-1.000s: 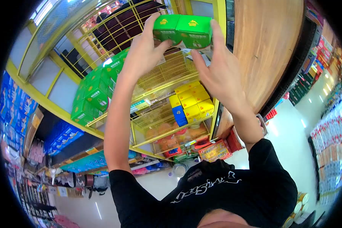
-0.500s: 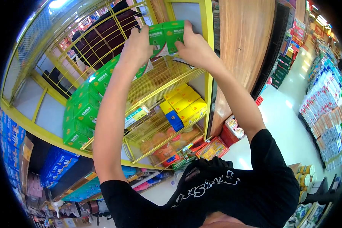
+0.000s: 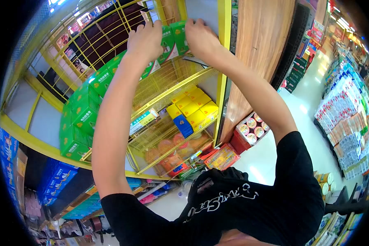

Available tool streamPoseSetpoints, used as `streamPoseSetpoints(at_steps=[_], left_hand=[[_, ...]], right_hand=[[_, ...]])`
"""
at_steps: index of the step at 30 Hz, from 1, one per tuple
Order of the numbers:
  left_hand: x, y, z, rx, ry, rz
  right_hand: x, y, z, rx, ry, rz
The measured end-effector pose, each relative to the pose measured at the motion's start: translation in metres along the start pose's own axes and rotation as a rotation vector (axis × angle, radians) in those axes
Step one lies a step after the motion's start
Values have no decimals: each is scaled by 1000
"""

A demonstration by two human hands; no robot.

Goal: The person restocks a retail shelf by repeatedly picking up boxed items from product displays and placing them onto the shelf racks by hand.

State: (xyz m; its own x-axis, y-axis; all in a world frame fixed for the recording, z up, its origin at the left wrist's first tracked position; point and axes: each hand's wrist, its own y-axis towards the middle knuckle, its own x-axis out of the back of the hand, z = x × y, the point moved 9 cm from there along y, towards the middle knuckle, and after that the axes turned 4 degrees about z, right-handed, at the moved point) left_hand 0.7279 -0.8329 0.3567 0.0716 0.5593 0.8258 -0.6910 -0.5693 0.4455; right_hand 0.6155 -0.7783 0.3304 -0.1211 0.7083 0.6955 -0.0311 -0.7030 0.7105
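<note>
Two green boxes with white lettering stand side by side at the far right end of a yellow wire shelf. My left hand (image 3: pixel 146 43) is closed against the left green box (image 3: pixel 167 47), fingers bent over its upper left side. On the other side, my right hand (image 3: pixel 201 40) grips the right green box (image 3: pixel 178 37), its fingers curled at the edge and its thumb partly hidden. More green boxes (image 3: pixel 84 115) of the same kind line the shelf to the left, partly behind my left forearm.
Below are yellow boxes (image 3: pixel 192 107) with a blue one (image 3: pixel 183 125) on a lower wire tier, and a price label (image 3: pixel 144 121) on its rail. A wooden panel (image 3: pixel 260 53) rises at right. Red-boxed tubs (image 3: pixel 252 130) stand on the floor, and stacked packets (image 3: pixel 342 119) line the aisle.
My right hand has shifted slightly left, its fingers now more curled over the right box. My left hand's fingers have moved up over the box edge. The view has shifted a little.
</note>
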Motion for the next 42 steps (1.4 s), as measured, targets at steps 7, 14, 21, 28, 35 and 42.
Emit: streamPoseSetpoints(at_steps=[7, 14, 21, 28, 35, 42], left_hand=[[-8, 1, 11, 32, -57, -66], [-20, -6, 3, -40, 19, -130], [-25, -11, 3, -53, 19, -216], [-4, -20, 9, -95, 93, -140], [95, -153, 18, 378, 14, -344], [67, -222, 27, 465, -321, -299]], right_hand=[[-6, 32, 5, 46, -115, 157], [-16, 47, 10, 127, -405, 314], [5, 49, 13, 213, -264, 325], [66, 29, 60, 350, -274, 199], [41, 13, 142, 613, 179, 383], [6, 12, 232, 680, 299, 147]])
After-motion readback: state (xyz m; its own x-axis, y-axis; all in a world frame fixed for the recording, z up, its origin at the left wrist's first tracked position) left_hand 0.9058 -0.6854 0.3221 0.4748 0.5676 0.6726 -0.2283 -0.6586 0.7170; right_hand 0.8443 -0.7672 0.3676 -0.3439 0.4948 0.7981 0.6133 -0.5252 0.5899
